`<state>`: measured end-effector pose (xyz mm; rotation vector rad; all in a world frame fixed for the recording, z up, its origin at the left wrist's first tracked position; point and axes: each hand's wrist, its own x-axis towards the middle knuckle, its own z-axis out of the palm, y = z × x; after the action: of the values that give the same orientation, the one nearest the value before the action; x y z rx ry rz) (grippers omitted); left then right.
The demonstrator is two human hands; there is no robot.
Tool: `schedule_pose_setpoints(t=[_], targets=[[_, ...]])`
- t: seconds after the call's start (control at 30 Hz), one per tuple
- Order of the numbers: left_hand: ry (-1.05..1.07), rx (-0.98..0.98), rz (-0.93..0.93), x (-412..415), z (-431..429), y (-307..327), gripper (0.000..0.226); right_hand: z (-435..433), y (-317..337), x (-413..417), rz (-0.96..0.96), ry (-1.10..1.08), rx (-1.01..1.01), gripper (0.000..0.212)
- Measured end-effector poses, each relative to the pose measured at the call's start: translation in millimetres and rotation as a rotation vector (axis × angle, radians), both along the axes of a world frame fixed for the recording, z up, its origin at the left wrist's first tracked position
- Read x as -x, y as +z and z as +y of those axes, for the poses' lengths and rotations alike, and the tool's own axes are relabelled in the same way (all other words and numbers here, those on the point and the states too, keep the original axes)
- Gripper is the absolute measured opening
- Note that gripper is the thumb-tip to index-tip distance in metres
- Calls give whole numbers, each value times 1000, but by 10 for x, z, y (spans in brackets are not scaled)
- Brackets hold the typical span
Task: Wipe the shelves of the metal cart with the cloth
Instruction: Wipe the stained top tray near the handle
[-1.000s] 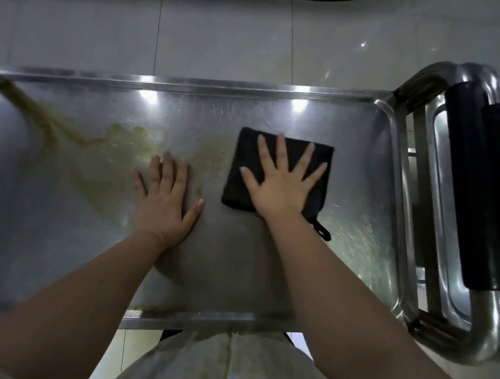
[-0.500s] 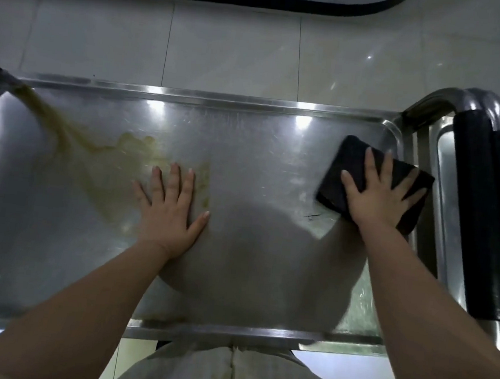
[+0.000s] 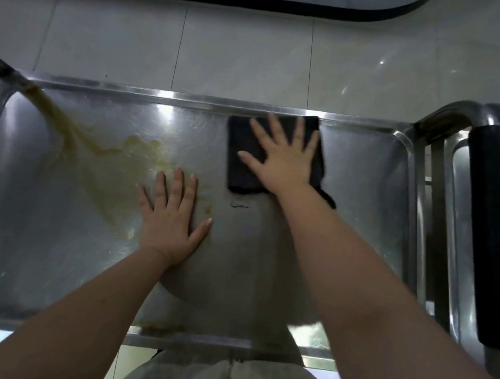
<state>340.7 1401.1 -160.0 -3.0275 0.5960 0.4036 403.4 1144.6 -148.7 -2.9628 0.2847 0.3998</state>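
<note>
One metal cart point(image 3: 369, 125), one black cloth point(image 3: 242, 158) by the far rim of its top shelf, right hand point(image 3: 284, 159) flat upon it, fingers spread, left hand point(image 3: 170, 218) flat and empty beside one yellowish smear point(image 3: 95, 151), two padded handles point(image 3: 486, 234)

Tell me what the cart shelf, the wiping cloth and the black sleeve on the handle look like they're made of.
Cart shelf: looks like stainless steel, brushed, with bright glare spots and fine scratches. Cloth under the right hand: dark, matte, soft fabric, perhaps microfibre; the weave is too blurred to tell. Handle sleeve: matte black, probably foam or rubber.
</note>
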Motion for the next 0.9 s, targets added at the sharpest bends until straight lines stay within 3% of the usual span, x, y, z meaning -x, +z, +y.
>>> schedule_pose_setpoints(t=[0.2,0.37,0.43,0.57,0.67,0.77,0.9], targets=[[-5,-3,8,-3,-25,-4,88,-1348,45,605,26,-393,56,81],[-18,-4,17,-10,-38,-3,88,-1091,83,464,27,-695,24,84],[-20,-5,13,-19,-27,-4,89,-638,49,138,3,-620,4,81],[-1,-4,-12,-20,-6,-13,93,550,8,-389,0,-143,-7,78],[0,-7,-21,-12,0,-36,95,766,11,-486,21,97,-35,77],[-4,2,-21,-11,-28,-33,93,261,-5,-375,-42,108,-21,78],[-16,1,-25,-4,-56,-21,92,-931,3,71,-44,-186,55,83]])
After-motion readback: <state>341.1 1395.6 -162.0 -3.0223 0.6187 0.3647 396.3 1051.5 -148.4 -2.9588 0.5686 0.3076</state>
